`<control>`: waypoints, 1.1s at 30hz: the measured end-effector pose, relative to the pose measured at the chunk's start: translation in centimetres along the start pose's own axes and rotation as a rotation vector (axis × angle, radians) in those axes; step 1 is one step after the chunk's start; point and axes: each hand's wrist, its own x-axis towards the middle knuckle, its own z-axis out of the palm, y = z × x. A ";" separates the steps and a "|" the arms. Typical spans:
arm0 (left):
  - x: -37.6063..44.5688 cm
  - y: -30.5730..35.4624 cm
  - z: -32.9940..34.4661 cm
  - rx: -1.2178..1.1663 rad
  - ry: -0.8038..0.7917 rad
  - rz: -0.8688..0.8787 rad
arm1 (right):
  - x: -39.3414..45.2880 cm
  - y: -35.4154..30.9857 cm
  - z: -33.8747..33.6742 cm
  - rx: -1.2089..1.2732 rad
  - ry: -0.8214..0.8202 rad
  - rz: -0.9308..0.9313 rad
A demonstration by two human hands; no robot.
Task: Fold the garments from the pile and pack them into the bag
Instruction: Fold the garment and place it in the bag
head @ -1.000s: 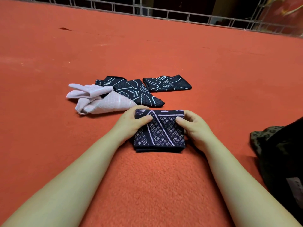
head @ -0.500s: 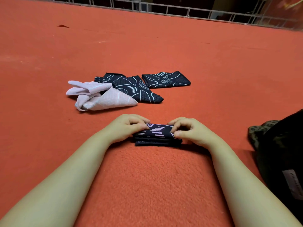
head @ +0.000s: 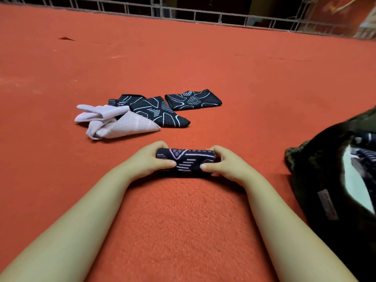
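A small dark navy garment with lilac line patterns (head: pixel 186 162), folded into a thick narrow bundle, sits just above the red carpet in front of me. My left hand (head: pixel 151 159) grips its left end and my right hand (head: pixel 224 164) grips its right end, thumbs on the near side. Farther away lies the pile: a crumpled pale pink garment (head: pixel 114 124), an unfolded dark patterned garment (head: pixel 160 110) and a folded dark patterned one (head: pixel 193 99). A dark open bag (head: pixel 335 180) sits at the right edge with patterned fabric visible inside.
Red carpet (head: pixel 183 231) covers the whole floor. A metal wire fence (head: pixel 183 15) runs along the far edge. The bag has a small grey label (head: pixel 327 204) on its side and a camouflage-patterned rim.
The flat square garment was folded in half toward me into a narrow bundle. Both hands then closed around its ends and it now looks slightly raised off the carpet. The view shifted, showing more of the bag.
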 end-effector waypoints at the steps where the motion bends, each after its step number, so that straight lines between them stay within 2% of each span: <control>1: -0.5 0.7 0.5 -0.082 0.047 0.004 | -1.0 -0.4 0.2 0.106 0.012 -0.002; 4: -2.3 3.3 2.9 -0.215 0.154 0.029 | -4.5 -1.3 0.7 0.183 0.159 -0.057; 8: -3.6 8.4 5.5 -0.387 0.227 0.072 | -9.5 -4.2 -1.1 0.073 0.441 -0.099; 11: -3.6 13.7 7.4 -0.443 0.246 0.147 | -14.3 -7.5 -3.8 -0.082 0.644 -0.133; 14: -3.6 18.9 10.5 -0.482 0.178 0.234 | -19.6 -9.3 -7.3 -0.231 0.805 -0.112; 17: -3.3 22.9 14.0 -0.477 0.043 0.279 | -23.5 -8.7 -11.2 -0.228 0.873 -0.027; 24: -1.8 27.8 20.3 -0.607 -0.258 0.165 | -27.5 -3.5 -18.6 0.220 0.884 0.074; 28: 0.2 29.9 21.4 -0.588 -0.190 0.227 | -26.4 -1.4 -22.4 0.473 0.895 0.044; 33: 3.4 32.1 21.3 -0.453 -0.130 0.228 | -23.6 -0.4 -25.9 0.549 0.918 0.005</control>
